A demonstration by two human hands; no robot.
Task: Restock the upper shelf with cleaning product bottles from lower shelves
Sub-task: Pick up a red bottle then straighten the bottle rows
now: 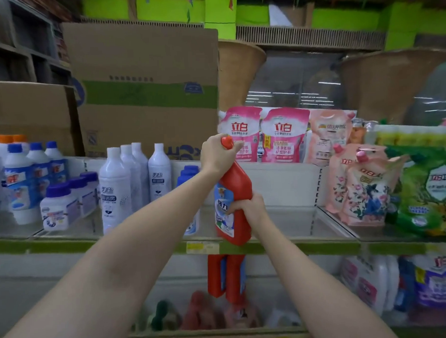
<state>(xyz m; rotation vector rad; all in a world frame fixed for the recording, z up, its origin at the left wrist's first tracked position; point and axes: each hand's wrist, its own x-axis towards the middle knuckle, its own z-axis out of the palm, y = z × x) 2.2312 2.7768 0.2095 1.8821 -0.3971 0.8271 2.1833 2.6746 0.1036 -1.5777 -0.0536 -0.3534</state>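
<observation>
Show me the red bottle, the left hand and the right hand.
red bottle [239, 183], head view, bare red shoulder.
left hand [216, 155], head view, back of the hand.
right hand [252, 210], head view, knuckles.

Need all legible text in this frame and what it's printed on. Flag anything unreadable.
"立白" on the two pink pouches at the back of the upper shelf.
"立白" on the green bag at right.
"强力" on the label of the red bottle held in both hands.
Cardboard box print, white bottles, blue-capped bottles, shelf price tag and bottom strip: too blurred to read.
</observation>
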